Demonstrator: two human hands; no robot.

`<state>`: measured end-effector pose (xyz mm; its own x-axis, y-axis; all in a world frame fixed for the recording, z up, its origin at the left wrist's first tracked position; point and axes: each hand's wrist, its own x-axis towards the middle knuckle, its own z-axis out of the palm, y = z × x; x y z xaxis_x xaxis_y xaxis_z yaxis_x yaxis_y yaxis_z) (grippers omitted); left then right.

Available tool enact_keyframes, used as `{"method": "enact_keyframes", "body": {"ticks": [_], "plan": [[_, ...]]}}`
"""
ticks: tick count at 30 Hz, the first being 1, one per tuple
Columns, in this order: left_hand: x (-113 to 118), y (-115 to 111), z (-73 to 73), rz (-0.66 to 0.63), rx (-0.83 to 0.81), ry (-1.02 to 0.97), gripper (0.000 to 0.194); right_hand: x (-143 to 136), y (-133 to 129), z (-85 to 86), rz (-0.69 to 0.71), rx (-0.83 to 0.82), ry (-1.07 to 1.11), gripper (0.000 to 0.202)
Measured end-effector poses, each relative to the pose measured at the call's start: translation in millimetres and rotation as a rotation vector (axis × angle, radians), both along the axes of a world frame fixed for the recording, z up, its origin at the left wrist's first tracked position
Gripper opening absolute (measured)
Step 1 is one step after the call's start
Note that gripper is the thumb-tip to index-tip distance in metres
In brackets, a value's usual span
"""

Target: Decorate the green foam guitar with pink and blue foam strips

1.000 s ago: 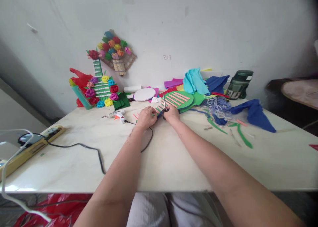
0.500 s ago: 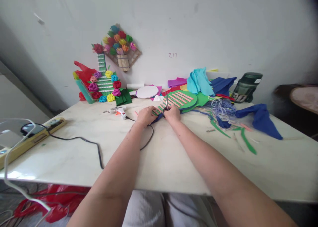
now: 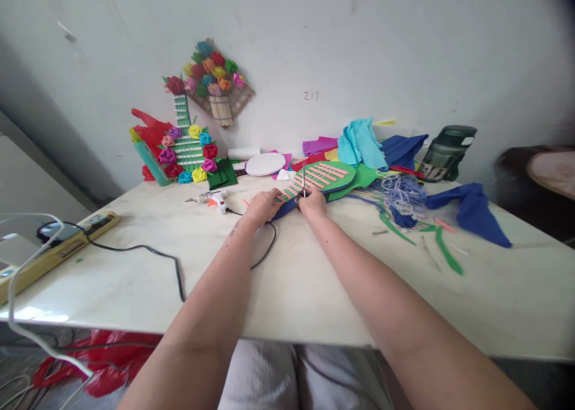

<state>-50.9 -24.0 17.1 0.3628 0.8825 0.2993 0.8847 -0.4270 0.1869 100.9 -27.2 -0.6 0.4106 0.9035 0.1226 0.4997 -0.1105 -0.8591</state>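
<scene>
My left hand (image 3: 264, 207) is closed on the narrow end of a green guitar-shaped craft piece (image 3: 340, 181). Pale pink sticks lie in rows across its face, and blue material shows under its edge. Around the handles of a pair of scissors (image 3: 303, 173) my right hand (image 3: 313, 204) is closed. The blades point away from me over the middle of the piece and look nearly together. Whether they touch a stick, I cannot tell. A white glue gun (image 3: 219, 203) lies just left of my left hand, its black cord running beneath my left forearm.
Tangled blue-white yarn (image 3: 404, 196), a blue cloth piece (image 3: 480, 214) and green scraps (image 3: 448, 252) lie at right. A dark green bottle (image 3: 449, 152) stands behind them. A flower-trimmed green craft (image 3: 188, 146) leans at the back left. A power strip (image 3: 67, 247) lies along the left edge.
The scissor blades look closer together and more upright than before. My left hand stays on the narrow end of the craft piece. The whole view has shifted slightly.
</scene>
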Motion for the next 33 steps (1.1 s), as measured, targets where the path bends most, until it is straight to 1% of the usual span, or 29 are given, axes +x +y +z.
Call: {"method": "enact_keyframes", "body": {"ticks": [6, 9, 11, 12, 17, 25, 29, 33], "plan": [[-0.5, 0.9, 0.6, -0.014, 0.025, 0.054, 0.037, 2.1, 9.6, -11.4, 0.03, 0.063, 0.045, 0.03], [0.5, 1.9, 0.1, -0.028, 0.036, 0.032, 0.048, 2.2, 12.4, -14.6, 0.035, 0.055, 0.058, 0.029], [2.8, 1.8, 0.5, -0.016, 0.042, 0.016, 0.056, 2.0, 14.1, -16.1, 0.029, 0.064, 0.066, 0.028], [4.2, 1.6, 0.9, -0.007, 0.049, 0.014, 0.057, 1.9, 14.8, -16.8, 0.025, 0.071, 0.069, 0.028], [8.1, 1.5, 2.6, -0.004, 0.054, 0.079, 0.035, 1.3, 18.4, -19.7, 0.002, 0.078, 0.071, 0.029], [7.2, 4.1, 1.2, -0.033, 0.066, 0.141, 0.034, 3.6, 22.4, -22.9, -0.002, 0.095, 0.149, 0.033], [7.5, 3.5, 2.9, -0.03, 0.064, 0.136, 0.036, 1.3, 19.9, -19.6, 0.027, 0.067, 0.294, 0.038], [6.9, 2.3, 5.5, -0.015, 0.041, 0.127, 0.037, -3.7, 13.9, -11.8, 0.05, 0.072, 0.445, 0.04]]}}
